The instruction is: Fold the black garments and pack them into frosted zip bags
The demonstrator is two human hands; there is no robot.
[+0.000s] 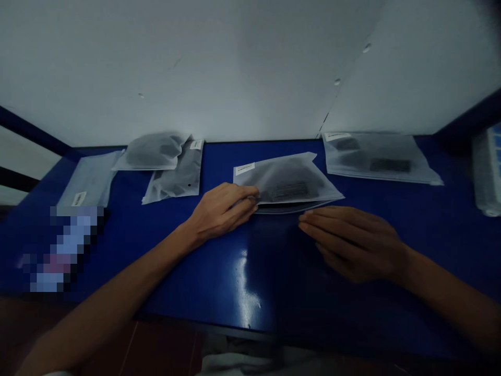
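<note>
A frosted plastic bag (289, 177) with a white label and a dark printed patch lies at the middle of the blue table, its near edge slightly parted. My left hand (223, 211) pinches that edge at the bag's left corner, fingers closed. Just below the right part of the same edge is my right hand (350, 240), palm down, its fingers extended side by side. It grips nothing that I can see, and whether the fingertips touch the bag is unclear.
Another frosted bag (379, 159) lies at the back right. At the back left, a puffed bag (154, 151) overlaps a labelled bag (176, 175), beside a flatter bag (90, 180). A pixelated item (70, 250) lies nearer. A white wall (235, 68) rises behind the blue table (195, 277).
</note>
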